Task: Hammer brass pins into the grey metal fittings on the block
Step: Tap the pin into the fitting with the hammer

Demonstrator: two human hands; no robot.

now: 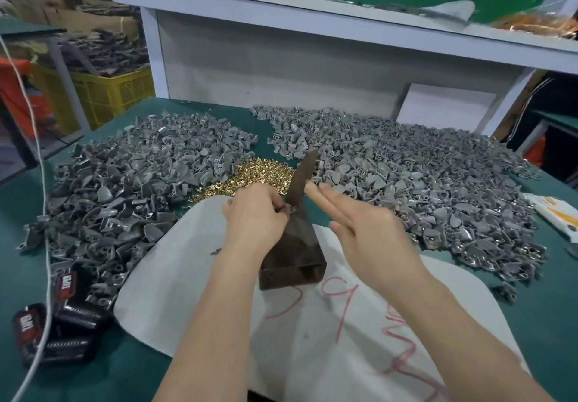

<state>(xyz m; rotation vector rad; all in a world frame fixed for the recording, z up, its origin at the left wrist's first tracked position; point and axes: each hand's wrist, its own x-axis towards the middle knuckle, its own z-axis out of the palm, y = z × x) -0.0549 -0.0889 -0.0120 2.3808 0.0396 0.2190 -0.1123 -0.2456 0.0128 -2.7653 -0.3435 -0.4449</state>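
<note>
Green matting is spread over the workbench (156, 367), and a white cloth (200, 276) marked with red strokes is laid on its near middle.

A small grey fitting (287, 210) is pinched by the left hand (255, 211) against the top of the dark block (294, 254), with the fingers curled round it. The block is stood upright on the cloth, between the two forearms. Just right of it, the hammer (302, 176) is held by the right hand (366, 226). The fingers are laid nearly straight along the wooden handle, the thumb is hidden, and the hand is blurred. The dark hammer head is raised and tilted above the fitting, just apart from it.

Just beyond the hands, a pile of brass pins (259, 173) is heaped at the far edge of the cloth. It is flanked by a left heap of grey fittings (125, 182) and a broader right heap (422, 182), some of whose pieces show brass.

Black packs (62, 323) are stacked at the near left, crossed by a white cord (43, 214). A printed card (553, 214) is seen at the right edge. A white shelf (312, 20) is set across the far side, and a yellow crate (109, 92) is seen to the far left.
</note>
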